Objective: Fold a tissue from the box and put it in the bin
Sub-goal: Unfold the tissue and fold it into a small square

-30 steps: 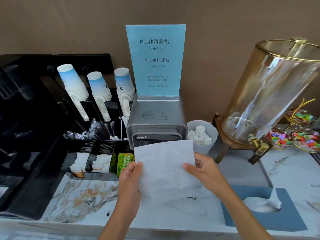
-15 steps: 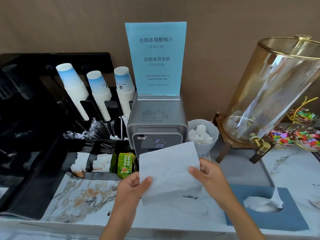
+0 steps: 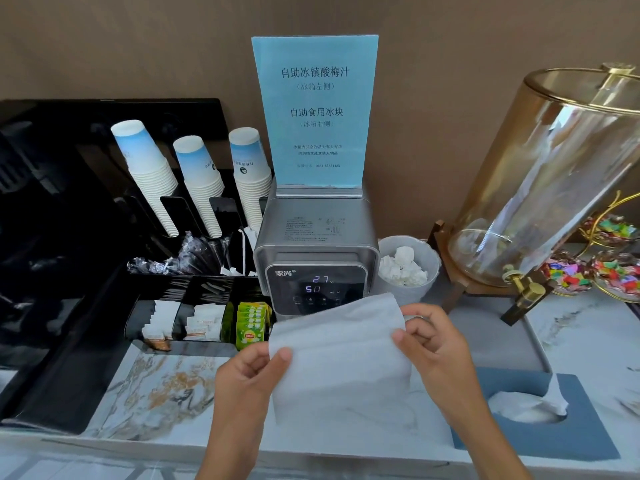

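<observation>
Tissue in hand: a thin white paper tissue sheet (image 3: 341, 355), held up in front of the grey countertop appliance with the lit display (image 3: 317, 261) and above the marble-patterned counter (image 3: 162, 386). It looks part-folded, with soft horizontal creases across it.

Risks, as I judge them:
- Sheet is limp and held only at two upper corners. A loose pinch on either side would let that corner drop and the fold come undone.
- Pulling the hands apart too firmly could tear paper this thin.
- The small white bin (image 3: 410, 268), already heaped with crumpled white tissue, sits behind the sheet, tight between the appliance and the glass drink dispenser with the brass tap (image 3: 554, 188). A loosely folded tissue could slide off the heap or catch the tap.

Hand pose:
- Left hand (image 3: 247, 379) comes up from below, thumb over the front of the sheet's left corner, fingers curled behind, pinching it.
- Right hand (image 3: 433, 344) grips the right edge, thumb in front, fingers bent.

Blue-grey tissue box (image 3: 540, 420) lies at lower right, next sheet poking out.
</observation>
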### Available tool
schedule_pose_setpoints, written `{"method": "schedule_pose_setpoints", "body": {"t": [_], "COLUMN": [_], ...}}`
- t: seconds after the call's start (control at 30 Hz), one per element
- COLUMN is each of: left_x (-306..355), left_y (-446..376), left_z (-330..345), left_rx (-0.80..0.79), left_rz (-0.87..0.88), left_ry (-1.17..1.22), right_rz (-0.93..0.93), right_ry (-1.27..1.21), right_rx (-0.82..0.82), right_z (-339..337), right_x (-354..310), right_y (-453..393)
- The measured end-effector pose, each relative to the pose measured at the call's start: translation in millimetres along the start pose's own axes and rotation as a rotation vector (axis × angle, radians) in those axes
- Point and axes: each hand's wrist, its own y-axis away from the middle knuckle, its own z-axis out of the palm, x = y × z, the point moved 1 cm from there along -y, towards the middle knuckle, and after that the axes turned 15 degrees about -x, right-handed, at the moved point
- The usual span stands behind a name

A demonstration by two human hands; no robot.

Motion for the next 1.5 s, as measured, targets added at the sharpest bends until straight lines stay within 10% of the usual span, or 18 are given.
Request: {"method": "schedule_pose_setpoints", "body": {"t": [1.5], "left_x": [20], "left_y": [-5], "left_z": [-6], "left_rx": [0.077], "left_rz": [0.143], "left_ry": [-0.475], "right_rz": [0.024], "right_ry": [0.246], "right_rx": [0.026], "right_z": [1], "right_x": [-8], "right_y": [-13]}}
